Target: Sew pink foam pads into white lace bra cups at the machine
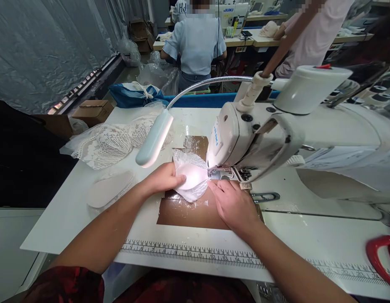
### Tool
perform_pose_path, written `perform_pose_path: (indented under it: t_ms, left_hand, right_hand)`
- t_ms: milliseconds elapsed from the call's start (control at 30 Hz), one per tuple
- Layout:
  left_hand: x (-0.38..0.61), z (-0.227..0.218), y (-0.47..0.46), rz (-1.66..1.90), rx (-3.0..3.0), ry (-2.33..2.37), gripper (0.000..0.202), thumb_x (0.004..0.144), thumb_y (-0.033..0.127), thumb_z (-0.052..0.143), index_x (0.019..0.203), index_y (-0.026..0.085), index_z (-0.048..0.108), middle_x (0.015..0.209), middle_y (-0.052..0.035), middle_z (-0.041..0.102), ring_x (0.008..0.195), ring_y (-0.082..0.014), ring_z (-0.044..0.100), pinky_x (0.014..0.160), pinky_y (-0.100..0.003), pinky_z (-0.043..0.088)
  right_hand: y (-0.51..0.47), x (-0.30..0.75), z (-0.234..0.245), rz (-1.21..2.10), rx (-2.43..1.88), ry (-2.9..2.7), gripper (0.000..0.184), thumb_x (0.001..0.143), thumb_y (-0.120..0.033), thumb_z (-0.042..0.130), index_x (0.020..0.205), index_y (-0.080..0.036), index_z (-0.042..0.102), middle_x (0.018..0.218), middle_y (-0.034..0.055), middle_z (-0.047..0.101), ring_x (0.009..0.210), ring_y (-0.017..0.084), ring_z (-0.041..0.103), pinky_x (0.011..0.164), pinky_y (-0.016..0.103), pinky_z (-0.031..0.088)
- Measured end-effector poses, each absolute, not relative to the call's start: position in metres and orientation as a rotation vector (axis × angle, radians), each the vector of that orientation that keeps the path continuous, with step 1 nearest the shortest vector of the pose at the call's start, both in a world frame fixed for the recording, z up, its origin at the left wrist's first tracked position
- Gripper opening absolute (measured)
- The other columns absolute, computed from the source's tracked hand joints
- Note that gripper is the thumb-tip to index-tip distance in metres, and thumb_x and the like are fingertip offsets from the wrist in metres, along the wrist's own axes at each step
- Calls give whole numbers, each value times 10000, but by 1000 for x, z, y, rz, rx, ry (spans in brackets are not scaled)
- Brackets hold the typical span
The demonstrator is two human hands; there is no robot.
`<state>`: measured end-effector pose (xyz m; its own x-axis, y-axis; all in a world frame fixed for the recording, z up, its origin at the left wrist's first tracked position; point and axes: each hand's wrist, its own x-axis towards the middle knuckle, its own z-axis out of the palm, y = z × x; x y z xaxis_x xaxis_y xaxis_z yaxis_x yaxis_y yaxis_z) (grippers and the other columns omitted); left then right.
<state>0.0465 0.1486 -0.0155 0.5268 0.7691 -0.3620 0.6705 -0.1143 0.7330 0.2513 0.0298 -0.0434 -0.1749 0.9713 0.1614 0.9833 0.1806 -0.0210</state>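
A white padded bra cup with lace edging (191, 176) lies under the lamp's light, its right tip at the needle area of the white sewing machine (231, 136). My left hand (165, 179) grips the cup's left side, thumb on top of the padding and the other fingers underneath. On the right, my right hand (234, 206) has its fingers drawn together, pinching the cup's tip just in front of the presser foot. The needle itself is too small to make out. Another pale cup with lace (109, 189) rests on the table beyond my left forearm.
A pile of white lace (108, 141) lies at the back left, near the bendable lamp (155, 139). Brown tape (182, 214) covers the table by the machine. A printed ruler (188, 252) runs along the front edge; red-handled scissors (373, 252) lie far right. Co-workers sit beyond.
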Motion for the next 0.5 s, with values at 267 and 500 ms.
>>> perform_pose_path:
  t_ms: [267,500]
  left_hand:
    - [38,5,153,-203,1997,1214,437,719,500,571,524,175,355,522,25,346,470,-89,317,438,-243,177]
    - [24,28,147,-67,2103,1191,455,761,583,557,584,166,524,520,27,406,465,-83,340,420,-225,206]
  right_hand:
    - [34,255,-43,-62,-1959,-2251,440,797,-37,468,1181,-200,609,864,53,617,783,208,511,655,306,297]
    - [31,260,-42,-63,-1919,-2240,400,802,-43,445,1112,-208,638,801,37,586,717,191,481,627,304,266]
